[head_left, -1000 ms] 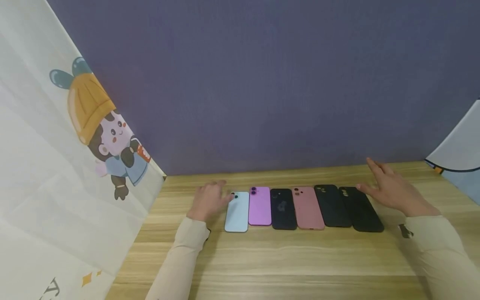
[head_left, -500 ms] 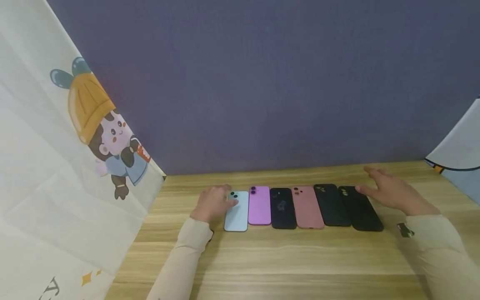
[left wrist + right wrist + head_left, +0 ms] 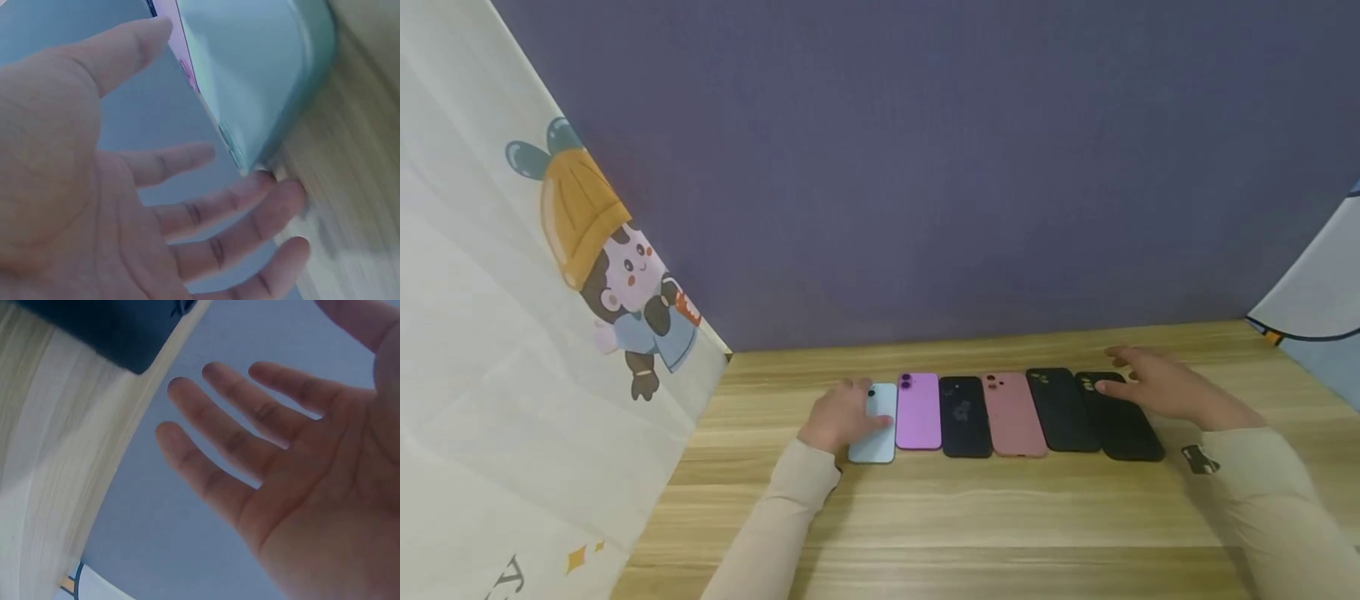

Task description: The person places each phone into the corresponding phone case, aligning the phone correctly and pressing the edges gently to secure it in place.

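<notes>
Lying back-up on the desk at the left end of a row, the light blue phone is partly covered by the left hand; I see its fingers spread and thumb apart, clamped on nothing, though whether a fingertip touches the phone's corner I cannot tell. Beside it come a purple phone, black phone, pink phone and dark phone, then the end phone, partly behind the right hand, also loosely spread. I judge the flat, side-by-side layout leaves every back readable, and the hands flank the ends so the middle four show. Behind rises a dark backdrop.
</notes>
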The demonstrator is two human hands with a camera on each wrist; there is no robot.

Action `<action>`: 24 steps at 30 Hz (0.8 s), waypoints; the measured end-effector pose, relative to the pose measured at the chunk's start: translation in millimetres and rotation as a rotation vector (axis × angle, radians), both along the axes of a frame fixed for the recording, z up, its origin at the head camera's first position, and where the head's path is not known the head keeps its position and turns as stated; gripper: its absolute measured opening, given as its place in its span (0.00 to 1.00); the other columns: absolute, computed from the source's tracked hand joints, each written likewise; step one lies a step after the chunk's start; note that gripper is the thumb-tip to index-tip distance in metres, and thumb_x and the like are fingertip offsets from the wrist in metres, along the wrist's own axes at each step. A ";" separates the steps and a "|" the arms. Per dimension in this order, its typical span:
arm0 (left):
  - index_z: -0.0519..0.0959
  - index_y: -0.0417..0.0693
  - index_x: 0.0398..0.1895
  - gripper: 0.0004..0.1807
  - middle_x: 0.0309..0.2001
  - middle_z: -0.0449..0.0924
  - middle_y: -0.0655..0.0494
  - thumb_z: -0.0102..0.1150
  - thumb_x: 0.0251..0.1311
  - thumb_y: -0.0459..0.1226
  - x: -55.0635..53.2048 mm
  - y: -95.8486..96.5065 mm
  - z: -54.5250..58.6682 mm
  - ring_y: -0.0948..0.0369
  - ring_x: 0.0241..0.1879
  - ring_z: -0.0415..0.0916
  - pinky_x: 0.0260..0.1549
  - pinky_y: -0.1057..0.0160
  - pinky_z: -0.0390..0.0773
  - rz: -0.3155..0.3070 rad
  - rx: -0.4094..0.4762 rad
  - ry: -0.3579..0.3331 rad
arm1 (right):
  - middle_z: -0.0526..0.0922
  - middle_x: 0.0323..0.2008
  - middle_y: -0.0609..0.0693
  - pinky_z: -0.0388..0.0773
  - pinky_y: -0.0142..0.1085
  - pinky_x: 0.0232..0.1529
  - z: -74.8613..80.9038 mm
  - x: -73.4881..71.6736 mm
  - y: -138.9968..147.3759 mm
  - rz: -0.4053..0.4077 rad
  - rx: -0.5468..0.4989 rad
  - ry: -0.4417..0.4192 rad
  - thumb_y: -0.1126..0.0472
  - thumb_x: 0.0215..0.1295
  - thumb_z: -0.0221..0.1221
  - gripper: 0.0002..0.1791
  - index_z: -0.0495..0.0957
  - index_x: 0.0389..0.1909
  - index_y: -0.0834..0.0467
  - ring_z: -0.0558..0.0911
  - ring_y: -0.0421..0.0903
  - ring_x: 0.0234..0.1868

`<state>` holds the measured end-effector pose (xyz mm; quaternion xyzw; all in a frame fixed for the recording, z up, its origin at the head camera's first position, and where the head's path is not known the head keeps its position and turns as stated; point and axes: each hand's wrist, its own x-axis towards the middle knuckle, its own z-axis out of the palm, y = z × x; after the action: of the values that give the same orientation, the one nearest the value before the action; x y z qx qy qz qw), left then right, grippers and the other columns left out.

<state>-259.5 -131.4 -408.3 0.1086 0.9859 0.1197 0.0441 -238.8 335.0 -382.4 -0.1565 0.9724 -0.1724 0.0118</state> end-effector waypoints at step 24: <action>0.66 0.48 0.74 0.44 0.65 0.72 0.38 0.64 0.61 0.61 6.8 10.0 -3.3 0.43 0.52 0.77 0.44 0.48 0.82 0.029 -0.050 0.009 | 0.57 0.72 0.79 0.63 0.77 0.58 -17.9 4.8 -31.0 0.094 -0.057 -0.182 0.40 0.51 0.75 0.61 0.55 0.76 0.69 0.53 0.83 0.69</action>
<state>-252.8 -121.3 -411.6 0.0940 0.9902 0.0954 0.0408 -234.0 304.1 -400.3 -0.1857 0.9536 -0.2130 0.1037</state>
